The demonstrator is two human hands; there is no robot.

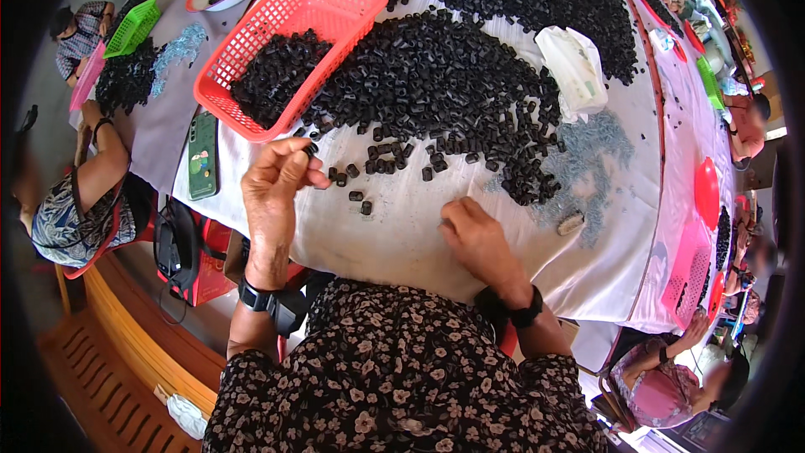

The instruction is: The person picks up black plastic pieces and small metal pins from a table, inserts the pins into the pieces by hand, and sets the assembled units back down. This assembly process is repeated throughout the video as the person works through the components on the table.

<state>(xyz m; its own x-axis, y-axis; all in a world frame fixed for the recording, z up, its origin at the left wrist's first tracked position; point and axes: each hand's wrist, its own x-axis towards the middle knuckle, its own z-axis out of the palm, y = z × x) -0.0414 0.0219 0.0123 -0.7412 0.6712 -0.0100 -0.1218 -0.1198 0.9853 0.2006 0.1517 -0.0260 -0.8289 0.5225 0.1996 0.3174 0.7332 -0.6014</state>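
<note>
Left hand (272, 180) pinches a black piece (311, 150) — red basket (289, 46) beside.

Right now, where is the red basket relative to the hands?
In the head view the red basket sits tilted on the white cloth, up and left, just beyond the left hand, partly filled with small black pieces, with a phone to its lower left.

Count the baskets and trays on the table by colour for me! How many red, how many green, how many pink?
Counting only those that show clearly:
Red basket: 1
Green basket: 1
Green tray: 1
Pink baskets: 2
Total: 5
</note>
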